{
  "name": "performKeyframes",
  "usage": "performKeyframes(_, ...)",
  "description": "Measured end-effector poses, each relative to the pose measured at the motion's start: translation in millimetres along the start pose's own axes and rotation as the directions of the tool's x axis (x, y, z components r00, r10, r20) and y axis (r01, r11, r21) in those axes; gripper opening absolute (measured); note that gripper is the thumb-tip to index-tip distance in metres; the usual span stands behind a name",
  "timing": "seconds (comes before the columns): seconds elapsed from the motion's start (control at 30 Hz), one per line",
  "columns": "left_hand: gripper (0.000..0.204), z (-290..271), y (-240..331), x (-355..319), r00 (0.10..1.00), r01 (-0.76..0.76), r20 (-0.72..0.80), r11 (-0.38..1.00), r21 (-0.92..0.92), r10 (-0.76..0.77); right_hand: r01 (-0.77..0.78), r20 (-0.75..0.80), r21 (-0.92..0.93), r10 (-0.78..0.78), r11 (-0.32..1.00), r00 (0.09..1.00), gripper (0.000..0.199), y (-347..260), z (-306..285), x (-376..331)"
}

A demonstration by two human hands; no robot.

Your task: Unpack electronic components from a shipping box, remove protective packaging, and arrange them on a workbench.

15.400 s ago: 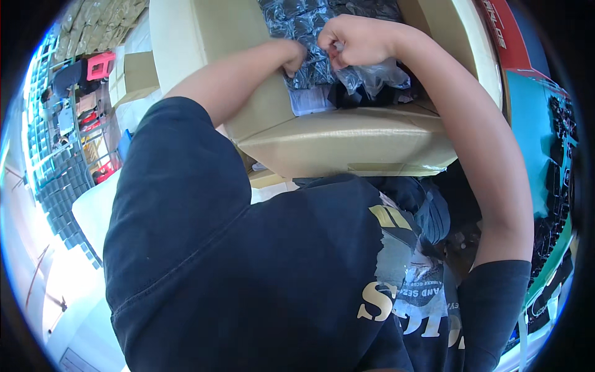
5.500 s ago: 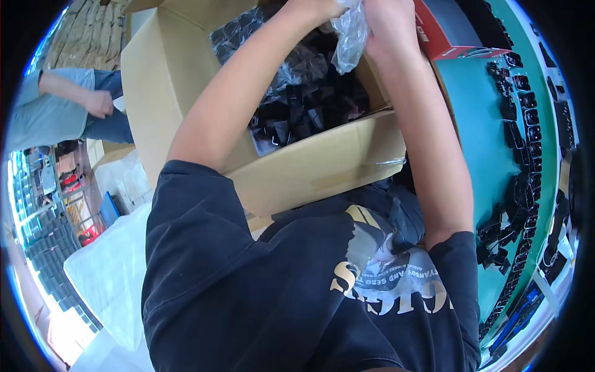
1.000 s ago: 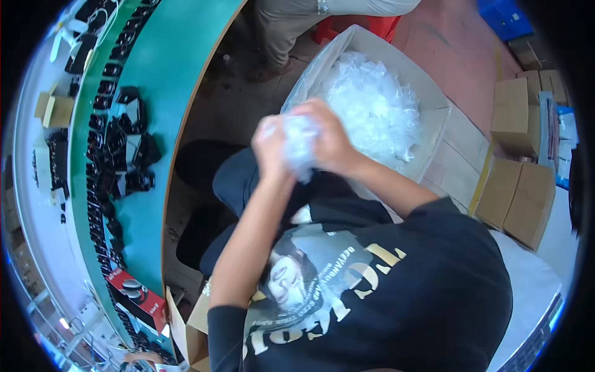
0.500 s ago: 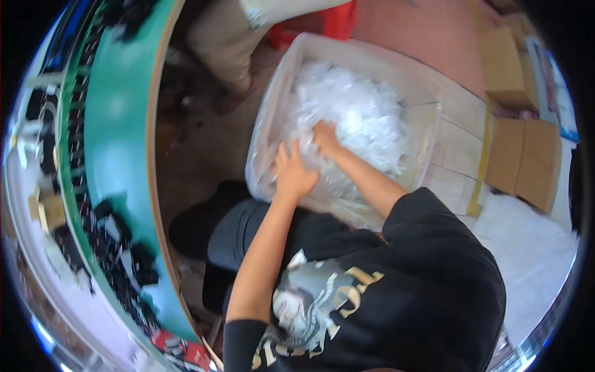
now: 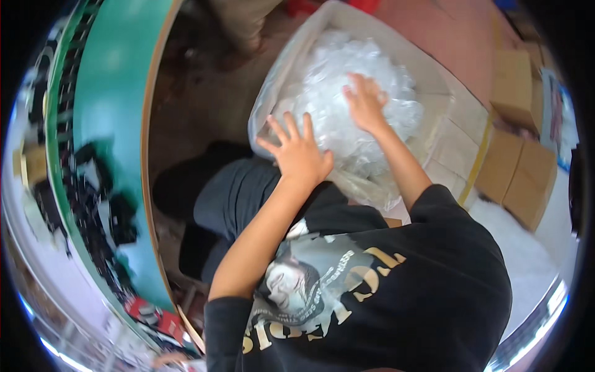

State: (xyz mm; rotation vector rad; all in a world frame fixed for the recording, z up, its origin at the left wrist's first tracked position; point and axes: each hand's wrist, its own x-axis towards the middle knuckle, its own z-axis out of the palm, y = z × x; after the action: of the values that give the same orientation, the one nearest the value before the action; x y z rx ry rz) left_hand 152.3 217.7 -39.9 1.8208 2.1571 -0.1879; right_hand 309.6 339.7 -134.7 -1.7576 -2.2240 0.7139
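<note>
A large box with a clear plastic liner (image 5: 271, 80) stands in front of me, heaped with crinkled clear plastic pieces (image 5: 334, 68). Over the near left part of the heap my left hand (image 5: 297, 149) has its fingers spread wide. My right hand (image 5: 367, 104) is farther in, above the middle of the heap, fingers stretched out. Neither hand grips anything that I can see. Whether the fingertips touch the plastic I cannot make out. At the near side the loose liner film (image 5: 369, 186) droops in folds toward my lap.
A green conveyor table (image 5: 114, 80) with a wooden edge curves along the left, with black parts (image 5: 121, 217) on it. Cardboard boxes (image 5: 517, 177) stand at the right beside white sheeting (image 5: 514, 248). Beyond the box are a person's leg (image 5: 245, 22) and something red (image 5: 304, 6).
My right hand has lifted off the plastic and moved right, its fingers opening out. My left hand has spread its fingers wider. The whole view has shifted.
</note>
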Motion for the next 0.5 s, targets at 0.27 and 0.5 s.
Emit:
performKeyframes(0.27,0.083,82,-9,53,0.991,-0.13,-0.122,0.42,-0.898,0.046,0.553,0.026,0.212,-0.57,0.806,0.821,0.067,-9,50,-48)
performKeyframes(0.5,0.053,45,2,12,0.93,-0.212,-0.367,0.813,-0.543,-0.003,0.577,0.335,-0.503,-0.47,0.644,0.817,0.065,-9,109,-30)
